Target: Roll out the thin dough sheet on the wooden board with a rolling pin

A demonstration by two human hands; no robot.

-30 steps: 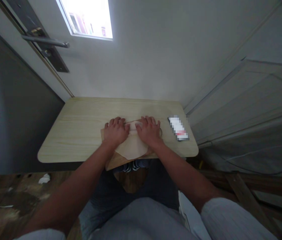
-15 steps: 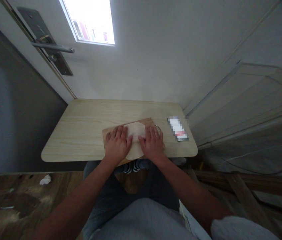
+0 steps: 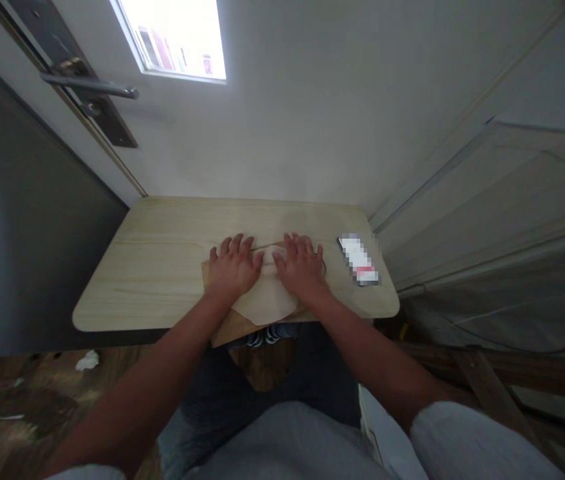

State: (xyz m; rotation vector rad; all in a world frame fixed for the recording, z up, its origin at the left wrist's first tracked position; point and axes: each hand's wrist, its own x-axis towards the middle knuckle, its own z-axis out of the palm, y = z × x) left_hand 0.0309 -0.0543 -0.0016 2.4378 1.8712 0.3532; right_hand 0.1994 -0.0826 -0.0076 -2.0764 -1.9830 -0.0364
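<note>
A pale, flat sheet with angled edges lies on a larger brown sheet or board; I cannot tell what either is made of. The brown piece juts past the table's front edge. My left hand rests palm down at the left side of the pale sheet, fingers apart and stretched forward. Flat over its right side lies my right hand, fingers spread too. Both thumbs point inward over the pale sheet, a small gap between them. A thin ring shows partly beside my right hand.
The light wooden table stands against a white door with a lever handle and a bright window. A phone-like object, its face pixelated, lies on the right. Crumpled white paper is on the floor.
Both hands have slid forward, away from me, over the sheets, and their fingers have spread. More of the pale and brown sheets shows near the front edge. The view has shifted slightly.
</note>
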